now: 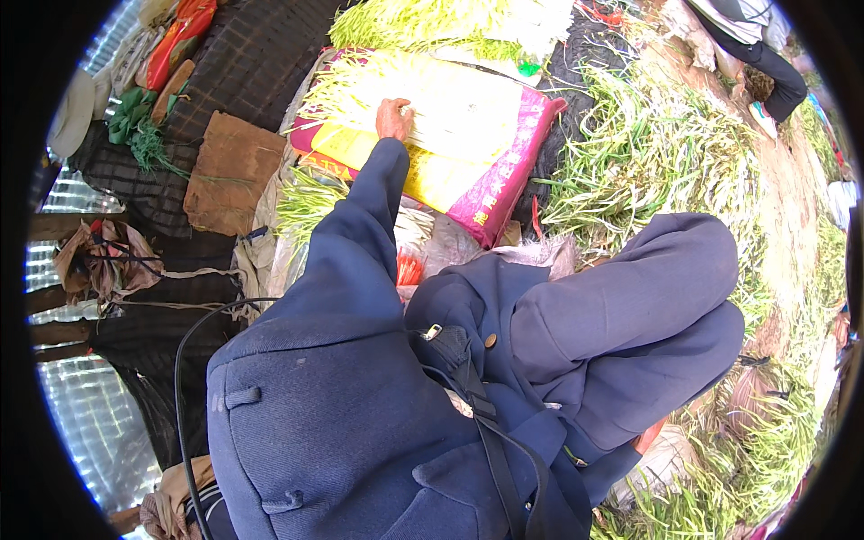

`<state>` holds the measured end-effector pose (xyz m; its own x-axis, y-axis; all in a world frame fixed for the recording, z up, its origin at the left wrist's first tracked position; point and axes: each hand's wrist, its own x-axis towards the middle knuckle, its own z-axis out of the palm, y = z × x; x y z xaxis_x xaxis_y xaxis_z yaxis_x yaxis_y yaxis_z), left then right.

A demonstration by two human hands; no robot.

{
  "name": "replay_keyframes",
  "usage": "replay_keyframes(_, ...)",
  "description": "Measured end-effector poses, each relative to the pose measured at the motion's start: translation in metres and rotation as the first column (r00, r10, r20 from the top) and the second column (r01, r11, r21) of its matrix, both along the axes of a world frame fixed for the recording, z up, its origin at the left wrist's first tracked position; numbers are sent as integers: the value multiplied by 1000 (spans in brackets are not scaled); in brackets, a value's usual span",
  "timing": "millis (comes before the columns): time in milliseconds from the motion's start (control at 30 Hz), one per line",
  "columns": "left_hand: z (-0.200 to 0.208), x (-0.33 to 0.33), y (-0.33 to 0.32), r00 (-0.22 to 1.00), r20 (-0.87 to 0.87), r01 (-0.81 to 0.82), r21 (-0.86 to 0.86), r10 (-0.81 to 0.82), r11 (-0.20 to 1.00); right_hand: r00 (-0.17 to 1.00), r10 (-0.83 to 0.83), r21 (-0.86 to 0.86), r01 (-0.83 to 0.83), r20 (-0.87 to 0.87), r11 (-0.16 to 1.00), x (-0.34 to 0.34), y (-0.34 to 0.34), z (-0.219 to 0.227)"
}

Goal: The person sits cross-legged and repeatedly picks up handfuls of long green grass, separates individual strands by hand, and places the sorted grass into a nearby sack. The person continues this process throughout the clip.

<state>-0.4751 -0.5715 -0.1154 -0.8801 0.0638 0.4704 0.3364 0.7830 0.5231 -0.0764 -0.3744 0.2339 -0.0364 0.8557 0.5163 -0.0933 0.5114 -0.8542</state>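
My left hand [393,119] reaches out over a pile of pale yellow-green stalks [360,81] that lies on a yellow and magenta printed sack [515,166]. Its fingers are curled down into the stalks and look closed on some of them, though strong glare washes out the fingertips. Below my bent knees, a small reddish patch [650,436] shows past a dark blue sleeve [616,468]. It may be part of my right hand, but its fingers are hidden by my leg.
Another heap of stalks [423,22] lies beyond the sack. Loose green leaves [648,153] spread at the right. A brown board [232,171] and dark netting [261,54] are at the left. Another person's leg [774,76] shows at the top right.
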Motion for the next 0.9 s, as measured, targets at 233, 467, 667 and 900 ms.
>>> replay_keyframes(233, -8, 1, 2, 997, 54, -63, 71, 59, 995, 1000, -18, -15, 18, -10, 1000, -8, -4, 4)
replay_keyframes(467, -12, -3, 5, 983, 152, -131, 161, 106, 978, 1000, -27, -31, 26, -17, 999, -12, -5, 6)
replay_keyframes(667, -16, -3, 9, 973, 180, -183, 210, 146, 960, 993, 18, -40, -23, -113, 999, -13, 7, -6)
replay_keyframes(900, -17, -3, 12, 959, 179, -247, 140, 220, 959, 926, -301, 93, 287, 226, 953, -20, 14, 8)
